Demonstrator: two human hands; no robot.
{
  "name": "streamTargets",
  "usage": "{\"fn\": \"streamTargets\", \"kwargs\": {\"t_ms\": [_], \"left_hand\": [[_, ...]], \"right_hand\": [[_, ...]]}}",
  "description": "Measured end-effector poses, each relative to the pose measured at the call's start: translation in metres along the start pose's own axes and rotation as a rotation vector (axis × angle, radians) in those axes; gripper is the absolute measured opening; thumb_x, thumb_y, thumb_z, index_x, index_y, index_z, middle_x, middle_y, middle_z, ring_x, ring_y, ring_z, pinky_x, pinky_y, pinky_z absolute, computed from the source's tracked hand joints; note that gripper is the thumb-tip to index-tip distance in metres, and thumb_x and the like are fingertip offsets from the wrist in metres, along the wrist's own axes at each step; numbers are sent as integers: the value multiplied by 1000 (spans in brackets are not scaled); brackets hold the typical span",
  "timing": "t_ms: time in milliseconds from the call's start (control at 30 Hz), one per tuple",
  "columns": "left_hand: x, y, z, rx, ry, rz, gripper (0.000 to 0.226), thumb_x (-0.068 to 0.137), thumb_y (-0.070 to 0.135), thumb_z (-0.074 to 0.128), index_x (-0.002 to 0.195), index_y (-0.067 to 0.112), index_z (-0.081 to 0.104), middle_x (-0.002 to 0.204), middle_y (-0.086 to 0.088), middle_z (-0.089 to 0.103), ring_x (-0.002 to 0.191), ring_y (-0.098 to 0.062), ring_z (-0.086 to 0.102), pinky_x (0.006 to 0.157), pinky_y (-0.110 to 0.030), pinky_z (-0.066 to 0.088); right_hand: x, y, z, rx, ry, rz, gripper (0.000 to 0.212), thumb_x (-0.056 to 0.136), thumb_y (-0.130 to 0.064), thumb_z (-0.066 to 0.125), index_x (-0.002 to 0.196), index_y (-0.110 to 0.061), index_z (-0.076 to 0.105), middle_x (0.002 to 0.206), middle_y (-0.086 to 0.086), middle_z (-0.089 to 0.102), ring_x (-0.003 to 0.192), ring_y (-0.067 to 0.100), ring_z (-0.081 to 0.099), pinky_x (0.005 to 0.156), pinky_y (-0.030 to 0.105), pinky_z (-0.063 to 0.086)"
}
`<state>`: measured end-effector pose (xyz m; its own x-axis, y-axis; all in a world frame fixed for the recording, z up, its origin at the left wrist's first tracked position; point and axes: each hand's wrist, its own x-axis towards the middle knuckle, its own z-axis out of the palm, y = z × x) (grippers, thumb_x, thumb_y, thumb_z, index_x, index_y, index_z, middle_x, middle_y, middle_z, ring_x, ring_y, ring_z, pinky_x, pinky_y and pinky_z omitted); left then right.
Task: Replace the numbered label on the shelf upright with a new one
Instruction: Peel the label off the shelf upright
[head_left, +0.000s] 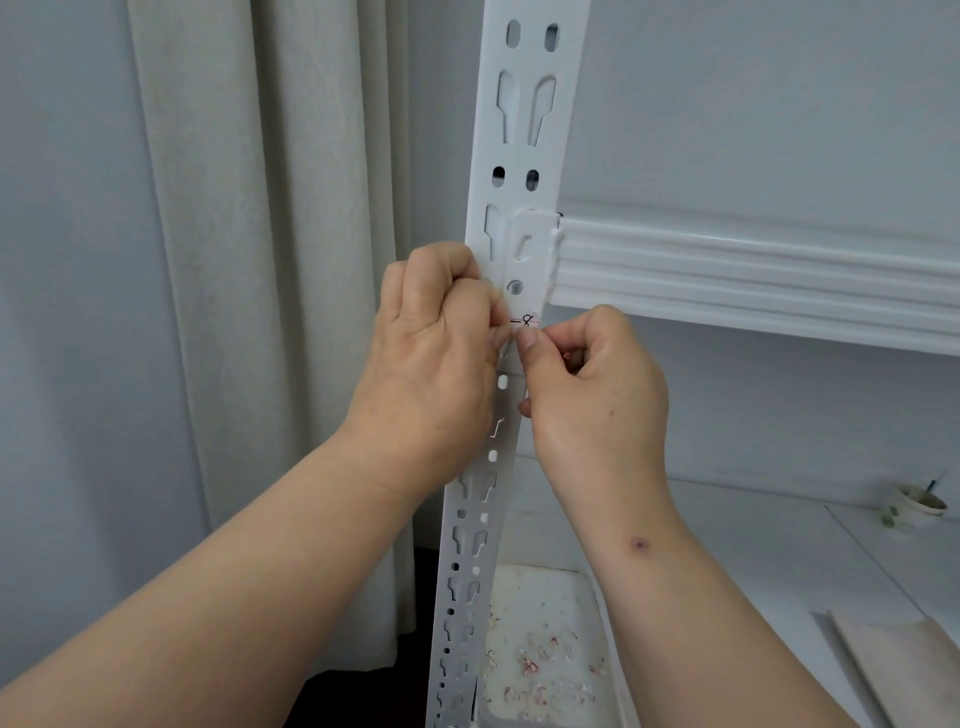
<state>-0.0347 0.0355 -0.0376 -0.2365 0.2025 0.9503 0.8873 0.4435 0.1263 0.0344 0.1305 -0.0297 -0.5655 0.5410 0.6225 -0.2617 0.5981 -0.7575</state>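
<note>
Left hand (441, 358) curled, grip pinching label (525, 322) | right hand (592, 384) curled, thumb-finger grip on label | upright (511, 156)

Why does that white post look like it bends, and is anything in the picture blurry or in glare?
Head view: the wide-angle lens bows the shelf upright and the beam; soft, even light, no glare, faint shadows; the label between the left hand and right hand is small and slightly soft, its marking hard to read; the cup at the edge is blurrier.

Label (525, 322) on the upright (524, 130) — reads "–8".
</note>
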Motion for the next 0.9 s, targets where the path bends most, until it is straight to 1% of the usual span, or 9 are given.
{"fn": "streamTargets", "kwargs": {"t_ms": [100,167,233,300,400,500,567,800,900], "left_hand": [[1,2,-1,-43,9,-35,15,90,10,48,87,-2,56,111,0,36,97,-26,46,81,-27,45],[4,2,-5,-126,59,-138,11,90,7,49,90,-2,55,109,0,36,95,-5,43,78,-14,41],[5,0,-10,-200,97,-239,4,90,6,52,91,4,56,104,11,34,89,11,40,75,-11,41],[3,-2,-14,-198,89,-230,4,90,9,57,94,8,59,103,14,36,91,8,43,79,-14,44],[-4,0,-14,-123,13,-105,10,88,8,64,97,5,64,105,3,43,90,-1,45,83,-9,38],[-3,1,-13,-33,-3,-21,7,85,8,69,91,4,67,99,-2,50,91,-23,51,80,-22,40],[-1,0,-12,-3,5,7,4,83,6,70,86,4,68,95,-8,55,87,-30,53,76,-28,40],[4,-1,-11,92,0,107,12,89,11,59,84,2,65,99,-13,56,85,-33,51,72,-42,44],[4,-2,-9,119,1,79,9,88,10,59,84,4,65,109,0,38,93,-24,37,84,-28,35]], "right_hand": [[0,-1,0,-6,-2,-8,24,88,-31,64,70,-27,49,68,-7,62,66,20,66,62,30,50],[0,-1,-1,14,-12,11,23,88,-30,63,70,-25,50,68,-6,62,66,20,66,61,28,49],[0,-1,-2,46,-25,42,22,88,-30,64,72,-24,51,69,-4,63,66,20,67,60,27,48],[1,-1,-2,60,-29,52,21,88,-30,64,72,-23,52,69,-4,63,67,20,67,61,28,49],[0,-2,-2,72,-34,53,20,88,-30,64,72,-24,52,69,-4,63,67,21,67,61,29,50],[-1,-2,-2,63,-36,50,21,89,-30,63,72,-25,52,70,-5,64,67,21,66,61,30,50],[0,-2,-2,56,-40,52,21,89,-30,63,72,-25,52,70,-5,64,67,21,67,61,30,50],[-1,-1,-2,56,-40,50,19,89,-30,62,73,-26,52,71,-6,64,68,20,66,62,32,52],[-1,-1,-1,44,-42,42,19,90,-30,62,74,-25,52,69,-5,63,68,20,66,61,31,50]]}}
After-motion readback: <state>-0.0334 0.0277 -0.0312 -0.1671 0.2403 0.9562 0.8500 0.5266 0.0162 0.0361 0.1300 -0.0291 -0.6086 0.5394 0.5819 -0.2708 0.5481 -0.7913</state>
